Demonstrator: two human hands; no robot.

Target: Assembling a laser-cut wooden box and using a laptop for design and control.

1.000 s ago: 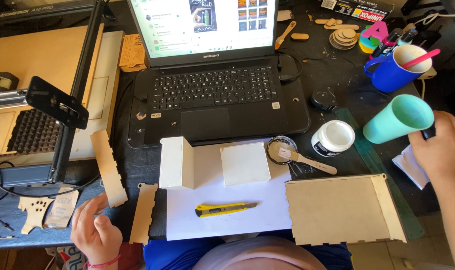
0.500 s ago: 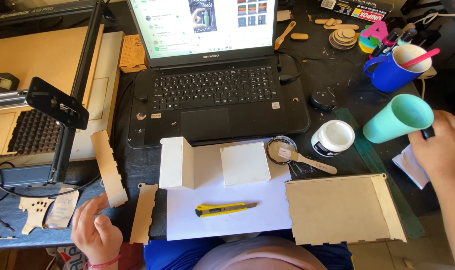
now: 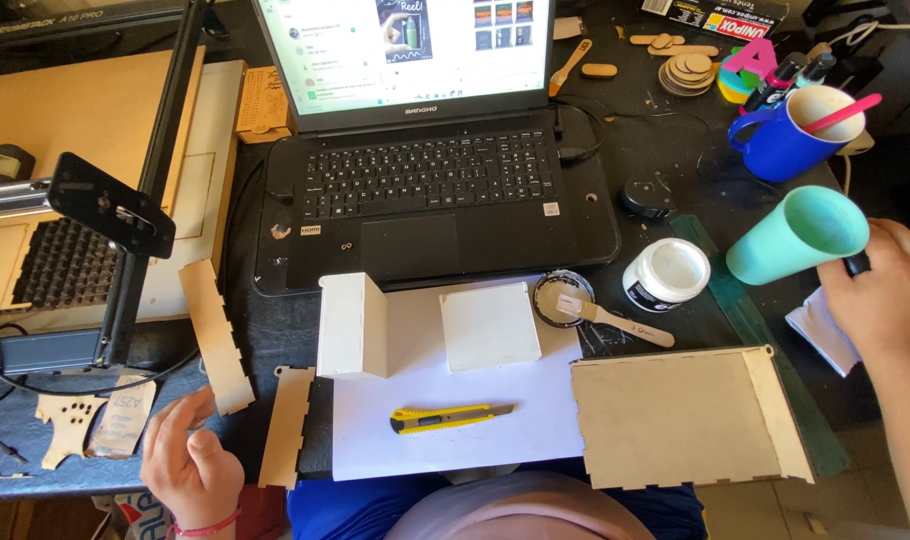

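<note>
my right hand (image 3: 880,290) covers the back end of the teal tube (image 3: 797,235), so its grip is anyone's guess; the laptop (image 3: 435,190) screen gets chopped by the top edge, and my left hand's (image 3: 187,462) wrist runs off the bottom

I log a dark worktable (image 3: 665,150) under bright, hard daylight, an open laptop (image 3: 425,150) at twelve o'clock, a laser-cutter frame (image 3: 85,200) at nine, tiled floor (image 3: 855,500) at five.
</note>
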